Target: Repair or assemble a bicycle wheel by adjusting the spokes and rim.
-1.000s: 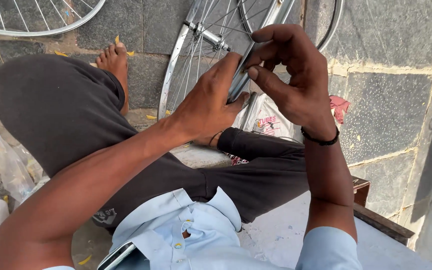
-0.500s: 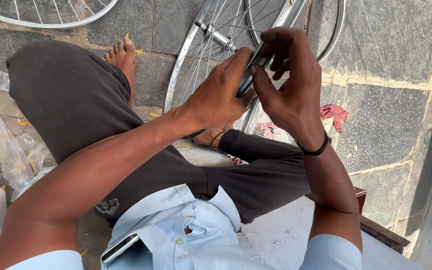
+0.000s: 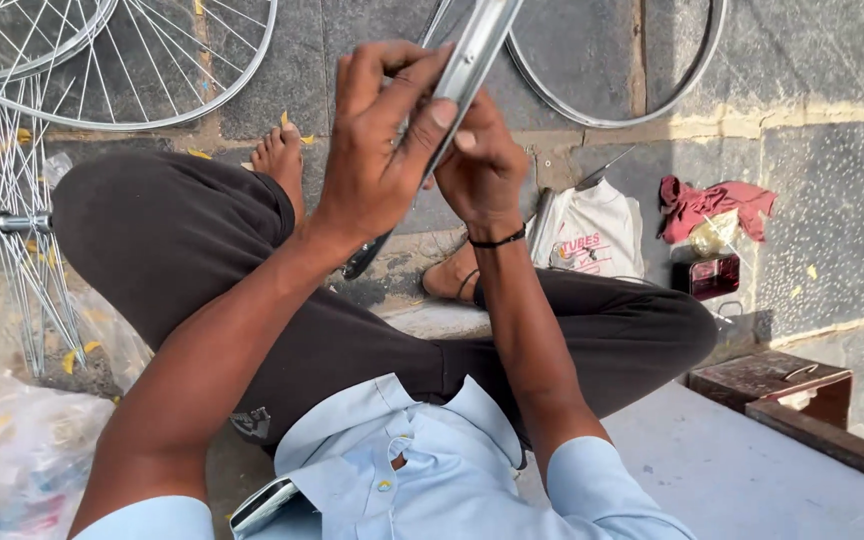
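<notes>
I sit cross-legged on stone paving and hold a bare silver bicycle rim (image 3: 592,115) edge-on in front of me. My left hand (image 3: 377,140) wraps over the rim's near section, thumb and fingers pinching its metal band. My right hand (image 3: 482,165), with a black band on the wrist, grips the same section from behind, just below the left. The rim's lower end passes behind my hands toward my bare feet. What the fingertips press on is hidden.
A spoked wheel (image 3: 122,60) lies at the top left beside a hub with loose spokes (image 3: 22,225). A white printed bag (image 3: 597,235), a red cloth (image 3: 712,200) and a dark red box (image 3: 707,275) sit right. A wooden box (image 3: 772,375) stands lower right; plastic bags (image 3: 22,460) lower left.
The view has tilted so my hands and the rim sit higher and more central. My hands have shifted along the rim and still grip it.
</notes>
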